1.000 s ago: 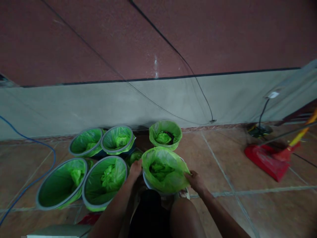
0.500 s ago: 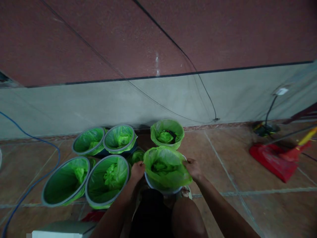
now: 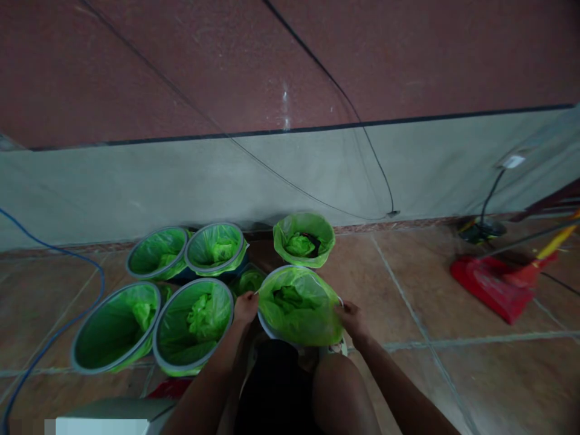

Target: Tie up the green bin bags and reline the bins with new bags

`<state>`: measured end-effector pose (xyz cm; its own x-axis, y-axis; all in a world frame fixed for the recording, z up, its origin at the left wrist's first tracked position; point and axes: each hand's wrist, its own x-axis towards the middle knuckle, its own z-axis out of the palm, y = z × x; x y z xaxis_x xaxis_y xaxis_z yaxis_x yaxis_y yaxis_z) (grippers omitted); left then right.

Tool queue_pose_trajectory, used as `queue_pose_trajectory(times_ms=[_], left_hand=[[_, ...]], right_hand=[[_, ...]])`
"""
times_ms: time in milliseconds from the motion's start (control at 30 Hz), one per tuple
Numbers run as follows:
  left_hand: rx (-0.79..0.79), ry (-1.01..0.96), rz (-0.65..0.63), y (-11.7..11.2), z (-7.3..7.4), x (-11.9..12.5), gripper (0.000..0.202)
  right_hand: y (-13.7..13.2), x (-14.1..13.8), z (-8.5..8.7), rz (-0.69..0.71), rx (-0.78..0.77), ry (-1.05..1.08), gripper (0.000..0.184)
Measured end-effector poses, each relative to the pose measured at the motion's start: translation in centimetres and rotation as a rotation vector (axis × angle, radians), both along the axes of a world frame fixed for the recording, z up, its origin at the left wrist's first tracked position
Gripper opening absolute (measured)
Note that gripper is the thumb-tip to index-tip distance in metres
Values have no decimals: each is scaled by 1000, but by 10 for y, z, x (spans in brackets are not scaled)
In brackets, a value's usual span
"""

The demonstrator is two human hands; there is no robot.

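A round bin (image 3: 267, 326) lined with a green plastic bag (image 3: 299, 305) stands on the tiled floor just in front of my knees. My left hand (image 3: 246, 306) pinches the bag's edge at the bin's left rim. On the right rim, my right hand (image 3: 352, 318) grips the bag's edge with closed fingers. The bag is pulled over most of the rim, and a pale ring shows along its far edge.
Several more green-lined bins stand around: two grey-rimmed ones (image 3: 193, 323) to the left, two behind them (image 3: 215, 248), one by the wall (image 3: 303, 238). A red dustpan (image 3: 492, 284) lies at right. A blue cable (image 3: 58, 326) curves at left. A pale box (image 3: 104, 417) sits bottom left.
Both hands have shifted along the bin's rim while pulling the green bag down over it. The bag sits lower and tighter over the rim than a second ago.
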<state>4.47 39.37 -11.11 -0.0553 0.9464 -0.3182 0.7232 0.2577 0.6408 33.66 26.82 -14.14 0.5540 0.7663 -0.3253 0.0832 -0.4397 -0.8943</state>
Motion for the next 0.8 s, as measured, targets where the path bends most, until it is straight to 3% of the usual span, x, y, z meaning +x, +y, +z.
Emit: queue_pose_trajectory(times_ms=[133,233,300,400,500,567,633,800], left_hand=[[16,-52,19,4,8,-5,20],[54,-110,28,7,24,-4,23],[94,-197,38,9,44,-3,25],[161,-375,42,8,85,4,24],[215,-526,9,6,125,20,27],[242,-580,-42,5,140,33,28],[247,-553,-107,6,145,45,25],[200,-350,-177,8,139,56,21]], right_hand=[[9,9,9,-75,24,199,43],[16,17,27,-101,53,168,41],[20,21,47,-78,105,119,38],[29,21,89,-20,199,-1,33],[43,10,127,39,278,-90,31],[56,-3,144,83,338,-92,31],[70,-18,155,130,371,-68,30],[93,-43,172,197,443,22,33]])
